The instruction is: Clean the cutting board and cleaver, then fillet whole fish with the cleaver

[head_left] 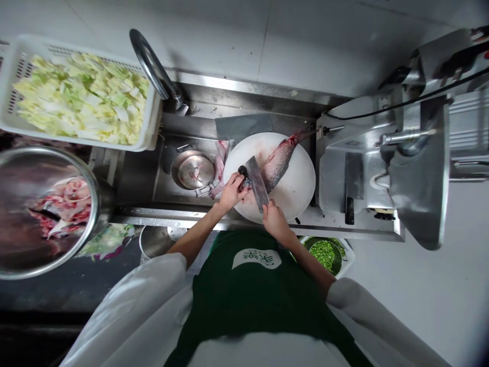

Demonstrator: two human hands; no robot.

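Note:
A whole fish (278, 164) lies slantwise on a round white cutting board (294, 196), its reddened tail pointing to the upper right. My left hand (232, 189) grips the fish at its head end, fingers closed around it. In my right hand (273, 219) is a cleaver (257, 179), held by its handle at the board's near side. The cleaver's broad blade lies across the fish just behind the head, close to my left fingers. Whether the edge has entered the flesh I cannot tell.
Left of the board, a sink holds a metal pot (193, 169) and a strip of fish (219, 168). A faucet (153, 63), a basket of chopped cabbage (82, 97) and a steel bowl (93, 214) with meat stand further left. A slicing machine (418, 173) and another cleaver (350, 186) are right.

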